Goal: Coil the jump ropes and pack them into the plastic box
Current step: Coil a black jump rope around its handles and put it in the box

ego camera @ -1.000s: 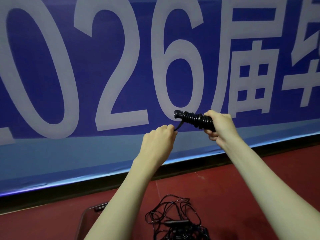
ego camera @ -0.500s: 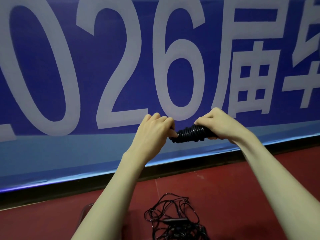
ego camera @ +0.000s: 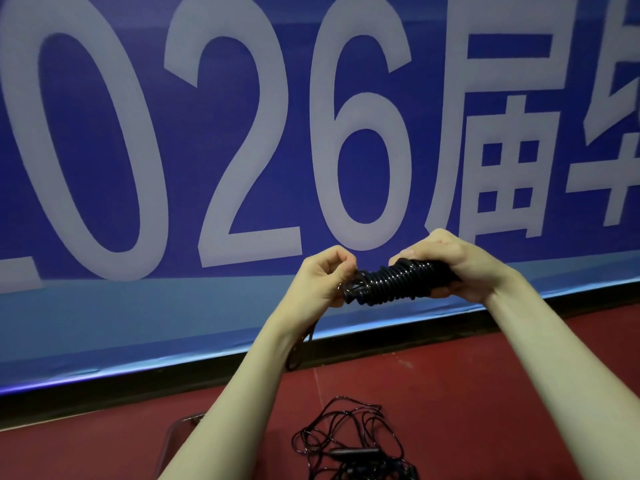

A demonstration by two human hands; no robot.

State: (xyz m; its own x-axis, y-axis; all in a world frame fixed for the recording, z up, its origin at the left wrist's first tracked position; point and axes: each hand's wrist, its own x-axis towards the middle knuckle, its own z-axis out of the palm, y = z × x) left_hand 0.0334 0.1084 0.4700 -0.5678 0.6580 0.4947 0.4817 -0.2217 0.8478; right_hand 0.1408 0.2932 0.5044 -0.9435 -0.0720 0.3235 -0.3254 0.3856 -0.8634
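While the background is filled by a blue banner (ego camera: 104, 168), large white figures "026" and Chinese characters, cut off at the right edge, can be read on it. Below it a red floor (ego camera: 485, 393) is seen, where a loose tangle of black rope (ego camera: 349, 445) is spread. Both arms are raised before the banner. The coiled jump rope (ego camera: 391, 279) is gripped at its right end by the right hand (ego camera: 450, 265), while its left end is pinched by the curled fingers of the left hand (ego camera: 322, 278).
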